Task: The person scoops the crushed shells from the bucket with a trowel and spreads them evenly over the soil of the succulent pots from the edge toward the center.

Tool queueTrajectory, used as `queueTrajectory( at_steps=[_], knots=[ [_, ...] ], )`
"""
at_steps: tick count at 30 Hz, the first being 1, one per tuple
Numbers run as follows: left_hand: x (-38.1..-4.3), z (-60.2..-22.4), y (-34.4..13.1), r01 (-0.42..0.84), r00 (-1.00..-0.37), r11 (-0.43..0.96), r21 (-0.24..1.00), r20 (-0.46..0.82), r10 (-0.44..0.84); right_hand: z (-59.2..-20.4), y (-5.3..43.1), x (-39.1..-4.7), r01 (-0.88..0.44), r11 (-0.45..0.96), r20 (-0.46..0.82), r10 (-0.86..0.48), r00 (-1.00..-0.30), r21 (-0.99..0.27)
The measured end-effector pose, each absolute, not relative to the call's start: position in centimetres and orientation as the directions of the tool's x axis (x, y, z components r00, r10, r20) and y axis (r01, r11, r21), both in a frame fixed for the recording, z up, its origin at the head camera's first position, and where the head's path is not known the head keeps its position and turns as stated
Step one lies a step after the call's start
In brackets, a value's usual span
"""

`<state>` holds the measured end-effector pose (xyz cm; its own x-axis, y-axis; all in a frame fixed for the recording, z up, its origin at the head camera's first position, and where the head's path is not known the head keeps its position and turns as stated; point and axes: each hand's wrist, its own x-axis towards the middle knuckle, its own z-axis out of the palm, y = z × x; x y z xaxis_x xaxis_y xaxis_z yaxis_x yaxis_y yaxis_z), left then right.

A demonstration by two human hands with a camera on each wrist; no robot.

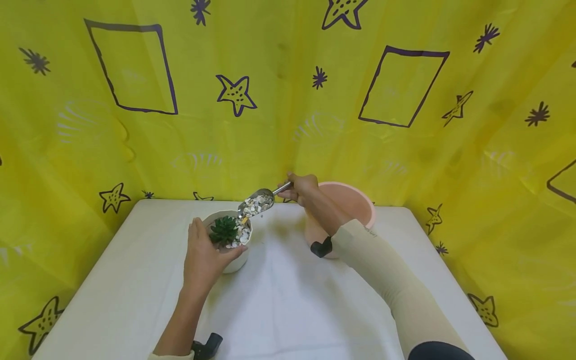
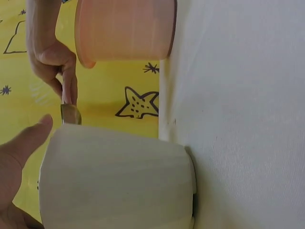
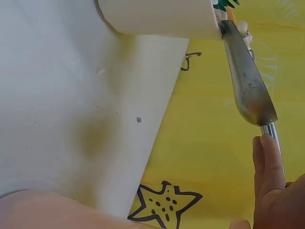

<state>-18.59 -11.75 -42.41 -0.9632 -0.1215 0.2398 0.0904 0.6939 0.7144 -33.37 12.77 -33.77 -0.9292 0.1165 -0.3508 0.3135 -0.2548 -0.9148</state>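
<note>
A small white flowerpot [image 1: 236, 264] stands on the table, holding a green succulent [image 1: 223, 230] with white pebbles [image 1: 243, 235] along its right side. My left hand [image 1: 204, 255] holds this pot by its rim, fingers at the left and thumb at the front. The handle of a metal scoop is in the grip of my right hand [image 1: 303, 189]. Pale stone chips fill the scoop [image 3: 245, 81], which tilts down with its tip at the pot's rim. In the left wrist view, the white pot hides most of the scoop.
Behind my right forearm stands a larger pink pot [image 1: 348, 197]. Two stray chips, one grey [image 3: 139, 119], lie on the white tabletop [image 1: 279, 305] between the pots. A yellow patterned curtain [image 1: 279, 140] hangs around the table's back and sides.
</note>
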Motion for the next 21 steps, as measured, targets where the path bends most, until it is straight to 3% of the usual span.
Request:
queueTrajectory(
  at_steps=[8, 21],
  knots=[
    [-18.5, -42.3, -11.4, 0.06, -0.964, 0.684, 0.727, 0.22, -0.149, -33.5, 12.8, -33.2, 0.311, -0.239, -0.344, 0.11, -0.932, -0.92],
    [-19.4, -42.3, -13.6, 0.157, -0.981, 0.636, 0.755, 0.192, 0.014, -33.3, 12.7, -32.8, 0.292, -0.217, -0.321, 0.116, -0.94, -0.932]
  ],
)
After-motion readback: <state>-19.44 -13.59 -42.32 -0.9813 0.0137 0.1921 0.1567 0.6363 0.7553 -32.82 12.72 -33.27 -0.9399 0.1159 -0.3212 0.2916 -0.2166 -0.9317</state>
